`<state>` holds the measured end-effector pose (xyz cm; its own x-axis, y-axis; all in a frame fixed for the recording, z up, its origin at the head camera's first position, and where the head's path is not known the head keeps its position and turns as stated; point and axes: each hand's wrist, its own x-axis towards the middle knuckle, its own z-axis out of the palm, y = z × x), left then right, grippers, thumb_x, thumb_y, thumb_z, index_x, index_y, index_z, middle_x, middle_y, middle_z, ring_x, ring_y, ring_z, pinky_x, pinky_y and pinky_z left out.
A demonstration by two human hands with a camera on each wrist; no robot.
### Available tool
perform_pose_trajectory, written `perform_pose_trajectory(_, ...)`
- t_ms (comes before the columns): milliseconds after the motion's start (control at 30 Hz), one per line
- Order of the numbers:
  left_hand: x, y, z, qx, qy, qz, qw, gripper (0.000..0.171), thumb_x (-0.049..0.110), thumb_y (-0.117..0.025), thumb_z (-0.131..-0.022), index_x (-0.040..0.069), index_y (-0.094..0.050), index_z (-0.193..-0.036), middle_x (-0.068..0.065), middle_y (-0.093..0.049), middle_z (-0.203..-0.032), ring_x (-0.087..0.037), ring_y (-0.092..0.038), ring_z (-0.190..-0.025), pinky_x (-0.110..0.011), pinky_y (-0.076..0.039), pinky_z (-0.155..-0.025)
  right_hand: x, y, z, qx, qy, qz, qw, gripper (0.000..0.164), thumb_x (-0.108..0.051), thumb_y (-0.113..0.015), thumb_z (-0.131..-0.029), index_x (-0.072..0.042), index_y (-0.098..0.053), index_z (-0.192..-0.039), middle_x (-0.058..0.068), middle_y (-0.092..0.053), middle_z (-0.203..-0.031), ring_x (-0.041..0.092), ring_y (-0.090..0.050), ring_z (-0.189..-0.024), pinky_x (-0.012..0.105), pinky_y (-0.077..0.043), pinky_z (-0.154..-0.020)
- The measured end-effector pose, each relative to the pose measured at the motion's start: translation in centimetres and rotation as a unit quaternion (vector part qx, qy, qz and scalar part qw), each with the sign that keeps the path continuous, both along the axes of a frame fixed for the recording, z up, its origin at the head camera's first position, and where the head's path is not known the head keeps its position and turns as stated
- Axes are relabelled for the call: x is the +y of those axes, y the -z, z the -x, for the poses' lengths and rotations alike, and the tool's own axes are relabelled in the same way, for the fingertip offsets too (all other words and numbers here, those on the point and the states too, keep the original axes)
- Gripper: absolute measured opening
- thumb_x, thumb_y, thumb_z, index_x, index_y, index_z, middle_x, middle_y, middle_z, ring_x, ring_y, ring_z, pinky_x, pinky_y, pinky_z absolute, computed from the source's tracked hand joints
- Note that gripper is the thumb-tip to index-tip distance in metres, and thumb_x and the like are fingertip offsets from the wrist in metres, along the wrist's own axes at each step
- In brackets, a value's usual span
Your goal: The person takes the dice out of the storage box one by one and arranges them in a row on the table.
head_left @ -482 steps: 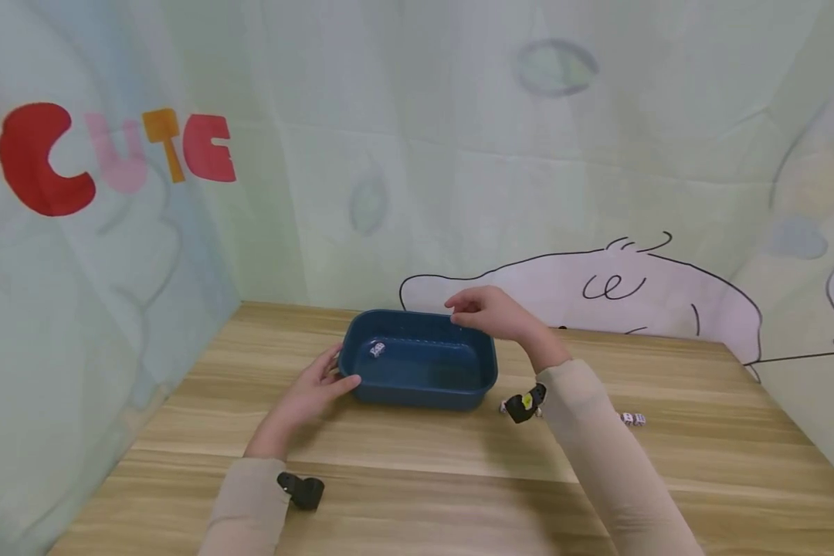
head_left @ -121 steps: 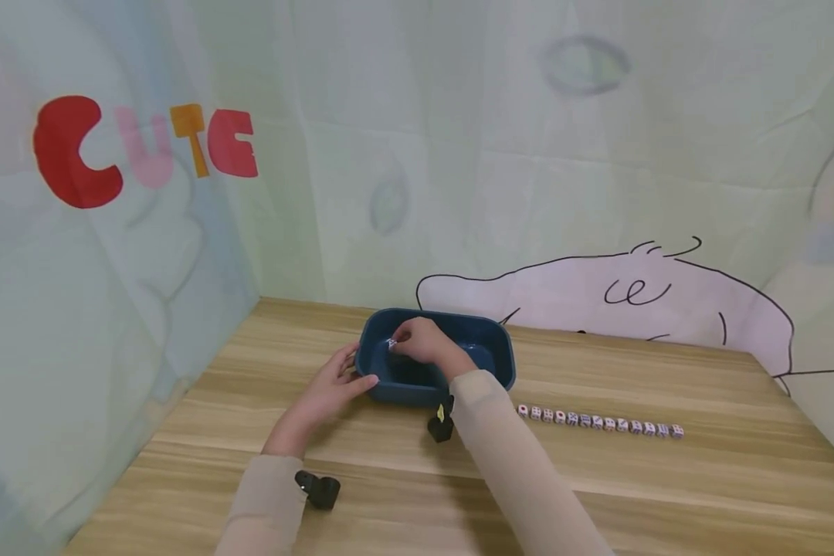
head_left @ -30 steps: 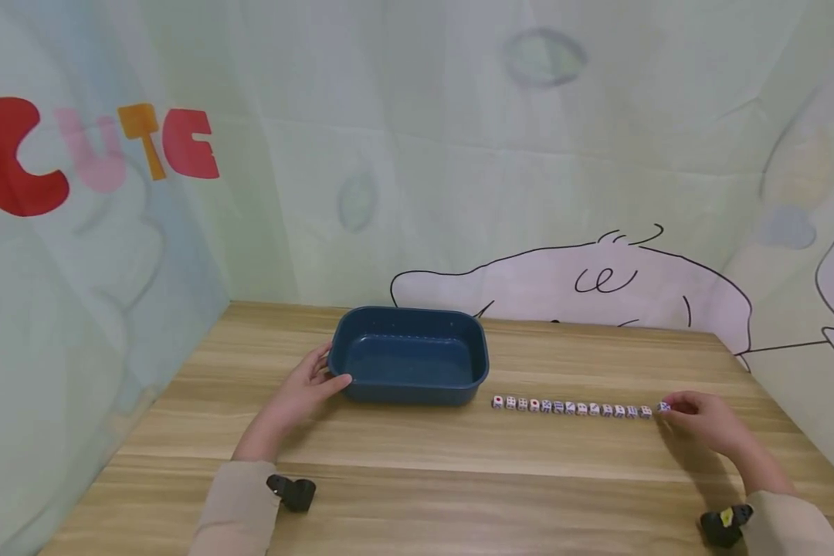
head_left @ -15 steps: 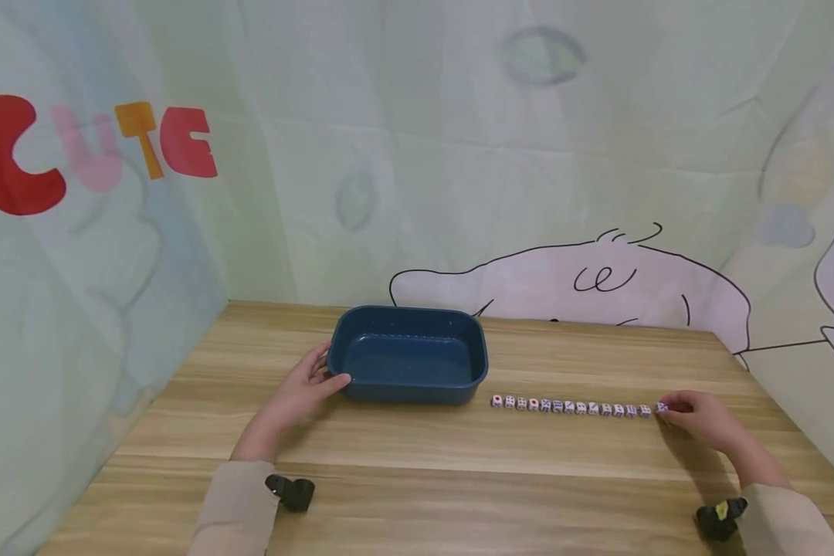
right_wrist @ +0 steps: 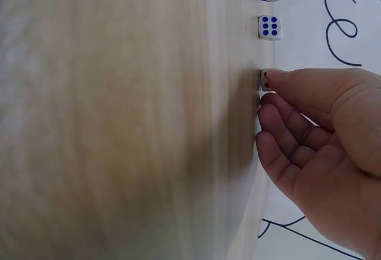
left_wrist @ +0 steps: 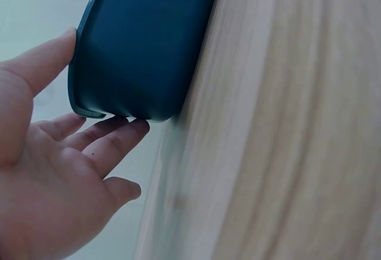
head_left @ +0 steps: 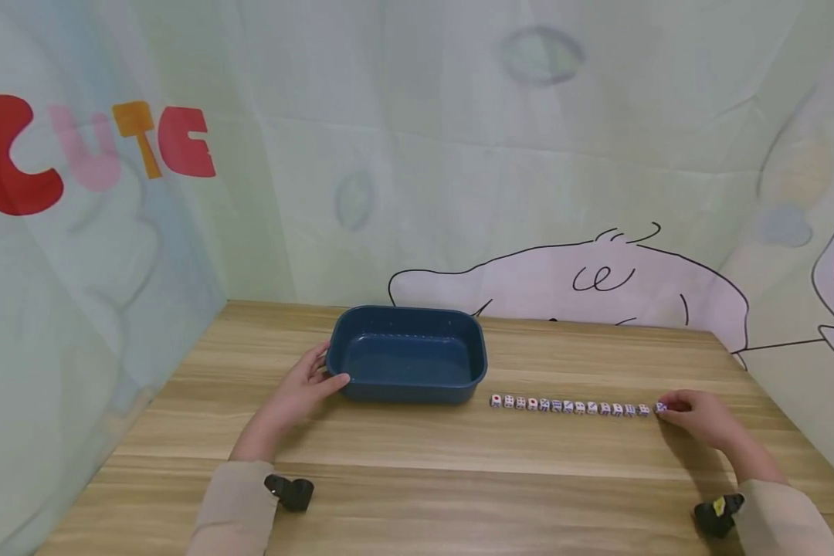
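Observation:
A dark blue rectangular bin [head_left: 410, 359] sits on the table, and its inside is bare. My left hand [head_left: 302, 395] is at its left end, thumb on the near rim and fingers against the end wall. In the left wrist view those fingers are fairly straight. To the right of the bin, several white dice [head_left: 568, 407] form a straight row. Past the row's right end, my right hand [head_left: 702, 421] pinches one die [right_wrist: 265, 80] between thumb and fingers, down at the table. A small gap separates it from the last die [right_wrist: 269, 28] of the row.
The wood-grain table [head_left: 417, 479] extends in front of the bin and the row. A printed curtain [head_left: 306, 154] hangs close behind the table's back edge and along its sides. Black wrist cameras [head_left: 289, 493] sit on both sleeves.
Four seconds ago my right hand pinched a die inside the bin; within the last second that hand stays at the row's right end. Since the oldest frame, the bin's dice have been taken out.

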<state>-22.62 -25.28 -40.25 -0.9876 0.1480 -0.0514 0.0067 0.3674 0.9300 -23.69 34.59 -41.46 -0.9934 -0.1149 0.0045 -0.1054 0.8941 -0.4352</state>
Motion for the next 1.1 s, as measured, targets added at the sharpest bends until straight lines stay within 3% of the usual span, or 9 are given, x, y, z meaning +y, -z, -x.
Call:
perform_pose_trajectory(467,0.1,-0.3,-0.3,0.009,0.005,-0.005,0.9999,0.077,0.019,-0.059,-0.097,-0.001,-0.009,-0.153,-0.031,-0.02,-0.154,-0.046,-0.027,-0.139,-0.052,-0.031,-0.112,0.1,-0.1,0.0,-0.018,0.002,0.0,1.0,0.027,-0.011,-0.065,-0.09,0.012,-0.064,-0.104,0.023,-0.067,-0.097,0.029,-0.062,-0.089,0.042,-0.051,-0.075)
perform_pose_trajectory(733,0.3,-0.4,-0.2,0.011,0.005,0.001,0.9999,0.076,0.018,-0.058,-0.097,-0.002,-0.01,-0.153,-0.032,-0.02,-0.153,-0.048,-0.027,-0.139,-0.053,-0.031,-0.111,0.2,-0.5,0.0,-0.016,-0.002,-0.01,1.0,0.034,-0.013,-0.065,-0.09,0.015,-0.061,-0.109,0.022,-0.066,-0.095,0.028,-0.061,-0.087,0.038,-0.05,-0.072)
perform_pose_trajectory(900,0.4,-0.2,-0.2,0.008,0.001,0.0,1.0,0.076,0.018,-0.059,-0.097,-0.002,-0.011,-0.152,-0.033,-0.019,-0.153,-0.048,-0.027,-0.139,-0.052,-0.031,-0.111,0.0,-2.0,0.0,-0.008,-0.001,0.011,1.0,0.04,-0.013,-0.063,-0.092,0.018,-0.056,-0.115,0.024,-0.064,-0.096,0.028,-0.06,-0.087,0.033,-0.05,-0.067)
perform_pose_trajectory(1100,0.3,-0.2,-0.3,0.01,-0.001,-0.003,0.9999,0.075,0.016,-0.058,-0.097,-0.001,-0.011,-0.153,-0.032,-0.019,-0.154,-0.048,-0.026,-0.139,-0.053,-0.031,-0.111,-2.7,-5.4,0.7,0.048,-0.039,0.029,0.998,0.037,-0.014,-0.059,-0.096,0.016,-0.057,-0.118,0.022,-0.066,-0.1,0.012,-0.058,-0.085,0.023,-0.05,-0.066)
